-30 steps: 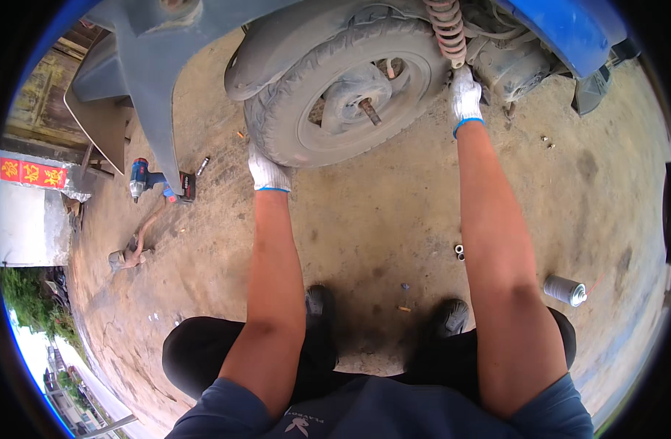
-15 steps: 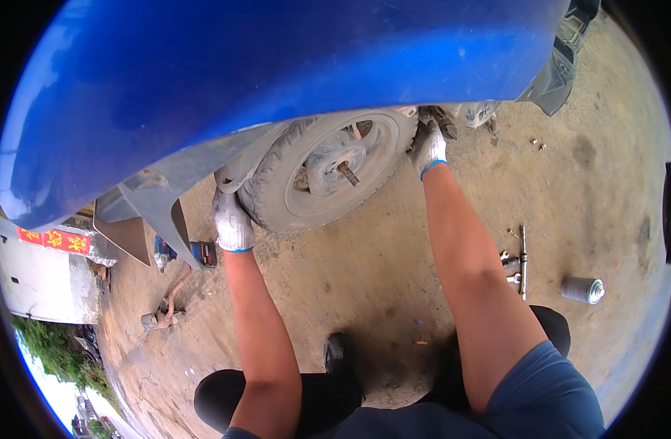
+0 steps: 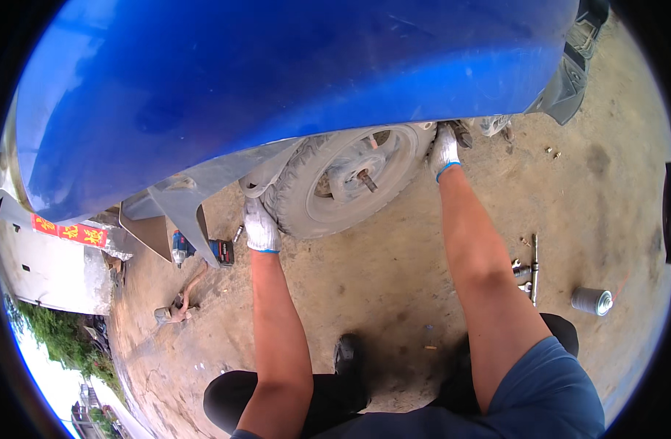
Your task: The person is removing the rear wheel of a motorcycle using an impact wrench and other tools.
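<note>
A grey, dusty wheel (image 3: 334, 214) with a worn tyre sits tilted under the blue vehicle body (image 3: 335, 69), and a rusty threaded axle end (image 3: 367, 181) sticks out of its hub. My left hand (image 3: 261, 225), in a white knit glove with a blue cuff, holds the tyre's left side. On the opposite side my right hand (image 3: 444, 150), gloved alike, reaches up against the tyre beside a dark metal part (image 3: 461, 134). Both hands look closed on the wheel, though their fingertips are hidden behind it. The body panel covers the wheel's top.
Left of my left hand lies a blue-and-black cordless power tool (image 3: 204, 249) on the concrete. A hose-like piece (image 3: 182, 304) is nearer. To the right lie a long metal bar (image 3: 535, 271), wrenches (image 3: 524, 287), a spray can (image 3: 591, 301) and small nuts (image 3: 553, 153). A grey bracket (image 3: 180, 212) hangs left.
The view has shifted, so the scene sits slightly farther right and lower. Both hands remain at the wheel's two sides, and a small metal piece now shows beside my left hand.
</note>
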`<action>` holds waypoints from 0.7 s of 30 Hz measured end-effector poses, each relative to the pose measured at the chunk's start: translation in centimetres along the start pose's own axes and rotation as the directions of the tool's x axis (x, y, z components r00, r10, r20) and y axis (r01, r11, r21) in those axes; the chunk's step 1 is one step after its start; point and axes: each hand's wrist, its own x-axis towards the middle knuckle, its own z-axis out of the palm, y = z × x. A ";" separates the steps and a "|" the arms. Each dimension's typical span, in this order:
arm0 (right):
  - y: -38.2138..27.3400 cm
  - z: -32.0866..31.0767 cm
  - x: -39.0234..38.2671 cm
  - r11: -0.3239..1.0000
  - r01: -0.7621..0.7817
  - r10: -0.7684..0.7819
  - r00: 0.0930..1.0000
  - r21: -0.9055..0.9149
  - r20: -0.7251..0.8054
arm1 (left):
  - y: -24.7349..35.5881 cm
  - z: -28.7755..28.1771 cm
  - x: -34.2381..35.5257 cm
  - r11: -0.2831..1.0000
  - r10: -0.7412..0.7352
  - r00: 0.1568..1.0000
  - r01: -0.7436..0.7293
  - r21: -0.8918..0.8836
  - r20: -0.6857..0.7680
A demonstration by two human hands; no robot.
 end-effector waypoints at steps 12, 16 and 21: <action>0.0 -1.6 -0.2 0.999 0.041 -0.040 0.998 -0.015 0.042 | 2.0 1.3 -1.2 0.991 -0.088 0.996 0.089 -0.097 0.014; 1.2 -2.0 1.1 0.996 0.082 -0.087 0.989 0.044 0.119 | -0.1 -0.8 0.2 0.998 0.007 0.998 -0.004 -0.057 0.066; 0.2 -4.9 0.5 0.929 0.030 -0.075 0.991 -0.370 -0.108 | 1.1 2.8 -2.0 0.998 0.027 0.998 -0.030 -0.050 -0.055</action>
